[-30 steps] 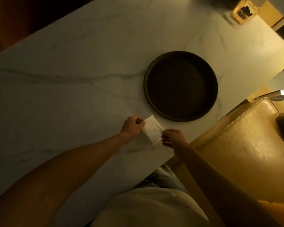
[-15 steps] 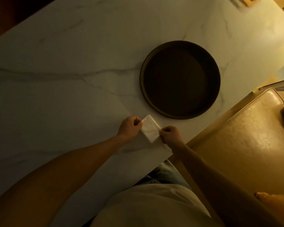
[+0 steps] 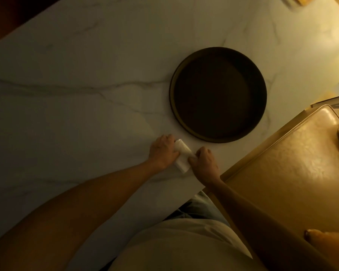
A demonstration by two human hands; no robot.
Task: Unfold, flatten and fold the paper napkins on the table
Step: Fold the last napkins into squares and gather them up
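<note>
I see the left hand (image 3: 163,151) and right hand (image 3: 204,163) pinching a folded napkin (image 3: 181,158) near the table's (image 3: 86,114) near edge.

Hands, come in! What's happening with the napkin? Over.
Left hand and right hand both gripping folded napkin on marble table. Dark round tray beyond, apart, not blocking.

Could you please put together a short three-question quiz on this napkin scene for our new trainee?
1. True or false: the napkin lies inside the round tray.
2. Which hands touch the napkin?
3. Where does the napkin lie: A, near the table edge by the person; B, at the far end?

Key:
1. False; it lies on the table beside the tray.
2. Both, the left hand and the right hand.
3. A.
</note>
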